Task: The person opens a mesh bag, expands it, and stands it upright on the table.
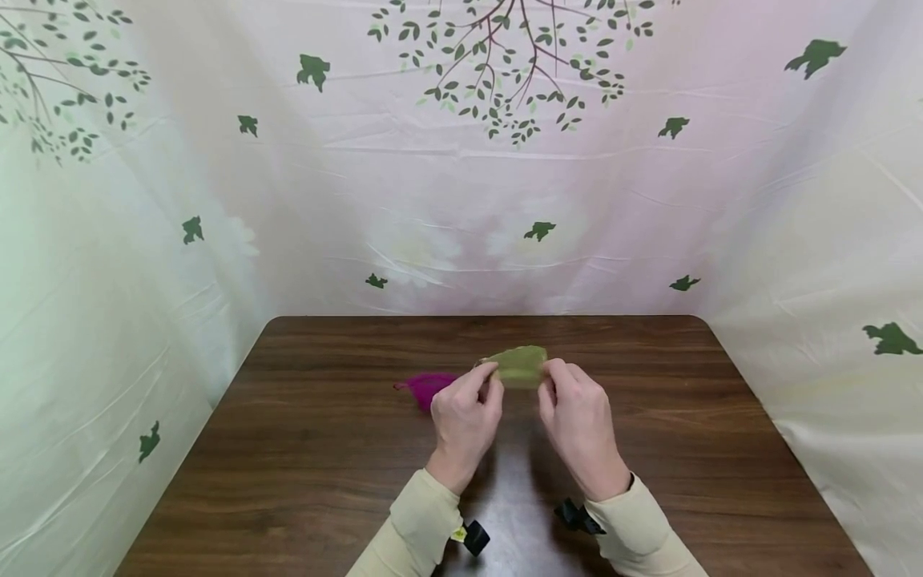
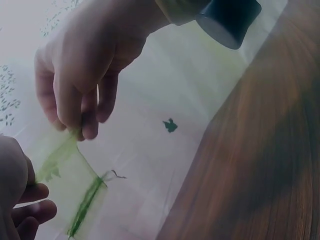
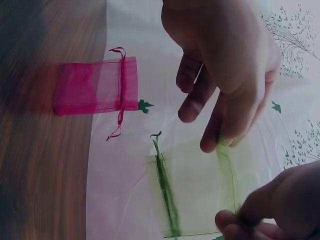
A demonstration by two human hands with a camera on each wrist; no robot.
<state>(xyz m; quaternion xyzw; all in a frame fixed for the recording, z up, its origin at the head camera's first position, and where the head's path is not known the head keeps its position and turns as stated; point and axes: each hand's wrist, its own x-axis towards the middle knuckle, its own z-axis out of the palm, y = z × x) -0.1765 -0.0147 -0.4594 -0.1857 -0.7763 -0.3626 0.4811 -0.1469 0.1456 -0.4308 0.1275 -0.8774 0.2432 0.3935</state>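
A sheer light-green drawstring bag hangs between the two hands, raised over the table. My left hand pinches one side of it, and my right hand pinches the other. Seen from the right wrist, the bag's dark green drawstring band runs across the end away from the fingertips. The left wrist view shows the same green mesh stretched between both hands. Beyond the left hand lies a magenta drawstring bag, partly covered by that hand in the head view.
A dark wood-grain table spreads under the hands. Pale curtains printed with branches and green birds surround it at the back and sides. Small black devices sit on the wrists.
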